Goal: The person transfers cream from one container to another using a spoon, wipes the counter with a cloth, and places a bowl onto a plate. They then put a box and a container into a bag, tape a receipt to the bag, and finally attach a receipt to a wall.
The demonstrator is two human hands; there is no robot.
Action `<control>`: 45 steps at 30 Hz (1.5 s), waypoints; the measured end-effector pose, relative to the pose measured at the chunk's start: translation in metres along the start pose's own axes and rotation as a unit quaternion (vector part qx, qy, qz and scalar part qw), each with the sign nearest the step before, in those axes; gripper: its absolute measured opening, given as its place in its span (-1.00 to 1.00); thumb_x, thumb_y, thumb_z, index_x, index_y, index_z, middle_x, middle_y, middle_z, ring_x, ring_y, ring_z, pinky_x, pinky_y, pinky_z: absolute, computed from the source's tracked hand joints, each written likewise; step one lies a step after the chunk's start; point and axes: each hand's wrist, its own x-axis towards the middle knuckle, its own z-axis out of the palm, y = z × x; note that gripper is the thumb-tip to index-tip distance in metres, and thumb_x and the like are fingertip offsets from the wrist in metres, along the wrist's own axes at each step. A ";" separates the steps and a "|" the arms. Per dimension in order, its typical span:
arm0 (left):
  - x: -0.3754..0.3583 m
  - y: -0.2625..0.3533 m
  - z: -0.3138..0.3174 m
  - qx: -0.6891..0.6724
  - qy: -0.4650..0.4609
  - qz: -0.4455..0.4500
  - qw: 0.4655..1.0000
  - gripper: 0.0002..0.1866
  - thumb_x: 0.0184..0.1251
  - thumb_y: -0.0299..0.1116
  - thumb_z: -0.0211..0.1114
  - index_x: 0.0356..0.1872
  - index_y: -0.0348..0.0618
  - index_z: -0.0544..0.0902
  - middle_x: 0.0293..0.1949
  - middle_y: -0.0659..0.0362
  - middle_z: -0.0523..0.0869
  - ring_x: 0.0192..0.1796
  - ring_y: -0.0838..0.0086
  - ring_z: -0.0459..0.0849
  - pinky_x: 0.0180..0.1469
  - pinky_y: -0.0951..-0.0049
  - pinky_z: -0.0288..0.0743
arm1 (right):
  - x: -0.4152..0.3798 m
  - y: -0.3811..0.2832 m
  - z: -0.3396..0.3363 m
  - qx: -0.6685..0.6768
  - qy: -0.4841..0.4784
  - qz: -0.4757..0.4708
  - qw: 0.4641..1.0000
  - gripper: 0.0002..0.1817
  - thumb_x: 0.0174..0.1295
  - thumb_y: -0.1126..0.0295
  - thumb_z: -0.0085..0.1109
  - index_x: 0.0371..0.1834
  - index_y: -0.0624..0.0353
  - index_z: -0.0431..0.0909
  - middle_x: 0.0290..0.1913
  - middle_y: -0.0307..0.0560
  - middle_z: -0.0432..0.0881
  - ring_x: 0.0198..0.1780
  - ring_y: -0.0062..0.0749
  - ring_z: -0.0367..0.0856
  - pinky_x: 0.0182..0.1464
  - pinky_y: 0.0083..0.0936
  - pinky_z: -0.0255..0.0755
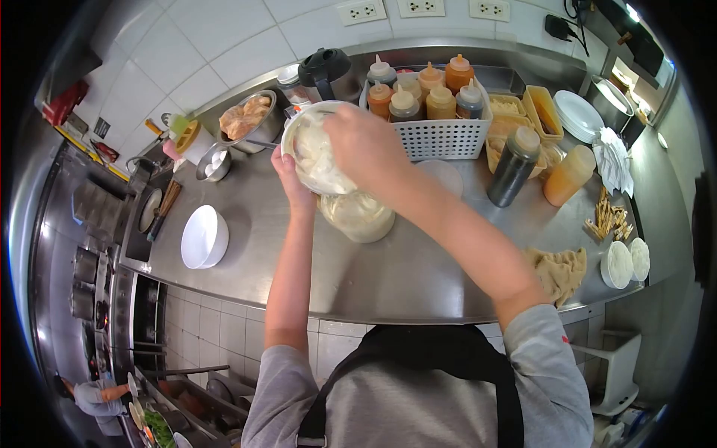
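The white perforated plastic basket (441,140), boxy and full of squeeze bottles (441,103) with cone-shaped nozzles, stands near the back of the brushed-steel bench (418,287); just left of the basket, a round white tub (329,184), tilted, carries a thick, lumpy white mixture (311,143); the left hand (293,178) is clamped on the tub's side; the right hand (367,145), its fingers curled together, reaches over the opening, too blurred to tell what it grips; below the tub, in front and left of the basket, a rounded, cloudy see-through container (361,226) sits on the steel; farther left of the basket lie a smooth white bowl (211,237) and a metal pot (273,123) of glistening pinkish chunks (245,119); right of the basket, a glossy dark bottle (514,172) leans in view beside a translucent orange one (569,175); nearer the front edge, right of the basket, a rumpled tan cloth (559,272) lies in soft folds.
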 end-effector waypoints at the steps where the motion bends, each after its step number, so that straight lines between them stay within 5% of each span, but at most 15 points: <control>1: -0.001 0.003 0.002 -0.004 0.001 -0.015 1.000 -0.32 0.11 0.10 0.08 0.02 -0.28 0.14 -0.04 0.05 0.33 0.02 0.38 0.35 0.08 0.39 0.25 | -0.003 -0.004 0.002 0.019 0.007 -0.055 0.998 -0.98 -0.06 0.52 -0.03 -0.54 0.21 0.40 -0.42 -0.09 0.42 -0.37 -0.30 0.49 -0.42 -0.43 0.40; 4: 0.006 0.000 -0.005 -0.028 -0.008 -0.023 0.999 -0.34 0.12 0.07 0.08 0.01 -0.28 0.13 -0.04 0.05 0.33 0.01 0.39 0.35 0.07 0.41 0.25 | -0.020 -0.008 0.006 0.009 -0.140 -0.148 0.979 -0.97 -0.06 0.52 -0.05 -0.54 0.22 0.40 -0.42 -0.09 0.42 -0.38 -0.28 0.49 -0.38 -0.43 0.41; 8: 0.005 0.009 0.000 0.008 0.009 -0.017 1.000 -0.44 0.16 -0.07 0.08 0.00 -0.29 0.15 -0.07 0.04 0.35 0.00 0.41 0.35 0.06 0.42 0.25 | -0.014 0.013 0.002 0.026 -0.141 -0.156 0.977 -0.96 -0.06 0.51 -0.04 -0.53 0.22 0.41 -0.42 -0.08 0.41 -0.35 -0.28 0.48 -0.35 -0.42 0.41; 10: 0.002 0.006 0.002 0.021 0.005 -0.018 1.000 -0.47 0.15 -0.12 0.07 -0.01 -0.29 0.15 -0.07 0.04 0.36 -0.01 0.41 0.35 0.05 0.43 0.25 | -0.001 0.016 -0.004 -0.025 -0.034 -0.049 0.998 -0.95 -0.08 0.50 -0.02 -0.52 0.21 0.42 -0.41 -0.09 0.40 -0.31 -0.28 0.48 -0.36 -0.41 0.41; 13: -0.001 0.005 0.007 0.031 0.003 -0.025 0.999 -0.50 0.14 -0.18 0.07 -0.01 -0.29 0.17 -0.08 0.04 0.36 -0.01 0.40 0.36 0.05 0.42 0.25 | 0.002 0.019 0.009 -0.039 -0.019 0.002 0.999 -0.94 -0.09 0.50 -0.01 -0.51 0.21 0.43 -0.42 -0.09 0.40 -0.31 -0.28 0.48 -0.35 -0.42 0.42; 16: 0.000 0.010 0.011 -0.023 0.013 -0.035 0.999 -0.49 0.09 -0.25 0.07 0.01 -0.29 0.16 -0.05 0.02 0.35 0.01 0.38 0.36 0.08 0.40 0.24 | -0.012 0.005 0.023 0.030 -0.061 -0.112 0.991 -0.94 -0.09 0.51 -0.02 -0.51 0.22 0.44 -0.45 -0.09 0.41 -0.37 -0.26 0.49 -0.34 -0.43 0.43; 19: 0.001 0.017 0.005 0.002 0.017 -0.044 0.999 -0.45 -0.01 -0.33 0.05 0.05 -0.28 0.14 -0.02 -0.01 0.34 0.03 0.35 0.35 0.11 0.39 0.22 | -0.020 0.009 0.019 0.017 -0.157 -0.148 0.976 -0.93 -0.09 0.52 -0.01 -0.50 0.20 0.44 -0.45 -0.09 0.40 -0.38 -0.28 0.48 -0.33 -0.44 0.44; 21: 0.001 0.017 0.003 -0.002 0.003 -0.025 1.000 -0.42 -0.07 -0.40 0.02 0.07 -0.28 0.13 0.00 -0.03 0.34 0.05 0.32 0.34 0.12 0.37 0.21 | -0.011 0.013 0.014 0.018 -0.116 -0.097 0.988 -0.94 -0.08 0.51 -0.01 -0.50 0.19 0.44 -0.44 -0.09 0.40 -0.36 -0.28 0.48 -0.34 -0.43 0.43; 26: 0.002 0.012 -0.008 0.087 -0.027 0.027 0.995 -0.39 -0.06 -0.32 0.08 0.06 -0.30 0.13 -0.03 -0.01 0.34 0.04 0.32 0.33 0.13 0.37 0.17 | -0.009 0.023 0.035 0.047 -0.046 -0.015 0.998 -0.93 -0.05 0.47 -0.02 -0.48 0.18 0.45 -0.43 -0.10 0.39 -0.32 -0.29 0.47 -0.36 -0.40 0.41; 28: 0.004 0.015 -0.007 0.095 -0.036 0.051 0.993 -0.38 -0.07 -0.28 0.10 0.06 -0.30 0.12 -0.03 0.00 0.34 0.04 0.33 0.33 0.12 0.37 0.17 | -0.021 0.018 0.038 0.057 -0.155 -0.078 0.983 -0.92 -0.04 0.46 -0.03 -0.48 0.18 0.45 -0.45 -0.10 0.39 -0.34 -0.28 0.47 -0.36 -0.38 0.39; 31: 0.003 0.023 -0.011 0.146 -0.046 0.091 0.984 -0.31 -0.11 -0.12 0.22 0.03 -0.22 0.14 -0.04 0.04 0.32 0.03 0.35 0.33 0.09 0.39 0.21 | -0.032 0.017 0.029 0.041 -0.184 -0.134 0.973 -0.91 -0.05 0.47 -0.02 -0.47 0.19 0.46 -0.45 -0.11 0.38 -0.35 -0.28 0.46 -0.34 -0.41 0.39; 35: 0.006 0.027 -0.013 0.151 -0.032 0.073 0.985 -0.32 -0.08 -0.12 0.19 0.04 -0.22 0.13 -0.02 0.03 0.31 0.03 0.35 0.32 0.10 0.38 0.19 | -0.019 0.011 0.007 0.024 -0.179 -0.123 0.976 -0.89 -0.08 0.47 -0.01 -0.44 0.19 0.45 -0.45 -0.12 0.37 -0.35 -0.30 0.46 -0.33 -0.45 0.39; 37: 0.007 0.025 -0.015 0.145 -0.027 0.067 0.987 -0.33 -0.08 -0.13 0.19 0.04 -0.23 0.13 -0.02 0.03 0.32 0.03 0.35 0.32 0.10 0.38 0.19 | -0.023 0.001 0.004 0.054 -0.093 -0.194 0.975 -0.83 -0.14 0.48 0.01 -0.40 0.20 0.42 -0.46 -0.15 0.36 -0.34 -0.34 0.45 -0.34 -0.47 0.39; 41: 0.011 0.021 -0.024 0.122 -0.013 0.056 0.991 -0.35 -0.06 -0.16 0.16 0.04 -0.23 0.12 -0.02 0.01 0.33 0.03 0.35 0.33 0.10 0.37 0.18 | -0.054 0.012 0.014 0.015 -0.116 -0.248 0.962 -0.89 -0.20 0.47 0.02 -0.53 0.20 0.42 -0.42 -0.17 0.37 -0.36 -0.40 0.42 -0.34 -0.52 0.39; 45: 0.008 0.021 -0.019 0.142 -0.031 0.074 0.987 -0.34 -0.05 -0.15 0.16 0.04 -0.25 0.12 -0.02 0.00 0.33 0.02 0.35 0.33 0.09 0.38 0.18 | -0.051 0.010 0.002 0.016 -0.116 -0.250 0.961 -0.79 -0.18 0.46 0.01 -0.39 0.22 0.43 -0.42 -0.20 0.37 -0.36 -0.40 0.41 -0.35 -0.53 0.38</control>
